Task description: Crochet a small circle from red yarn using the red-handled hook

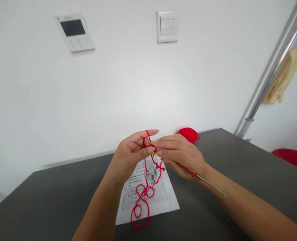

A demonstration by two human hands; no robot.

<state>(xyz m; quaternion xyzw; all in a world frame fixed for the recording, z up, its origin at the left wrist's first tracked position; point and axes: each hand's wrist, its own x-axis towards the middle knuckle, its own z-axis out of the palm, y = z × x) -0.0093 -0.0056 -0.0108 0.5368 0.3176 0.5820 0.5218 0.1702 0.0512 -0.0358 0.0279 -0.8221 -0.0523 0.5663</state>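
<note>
Red yarn (146, 170) runs over the raised index finger of my left hand (132, 150), whose thumb and other fingers pinch the yarn work. My right hand (180, 154) grips a thin metal crochet hook (211, 185) with a red grip part. The hook's front end meets the yarn at my left fingertips, and its rear end sticks out past my right wrist. A small yellow piece (153, 154) shows between the hands; its kind is unclear. Loose yarn hangs down and lies in loops on a printed sheet (170, 197) below.
A red yarn ball (188, 134) sits at the back of the dark table (68, 187), near the white wall. On the wall are a panel with a screen (74, 31) and a switch (167, 26). A metal pole (271, 75), pale gloves (284, 77) and a red rounded object (292, 158) are at right.
</note>
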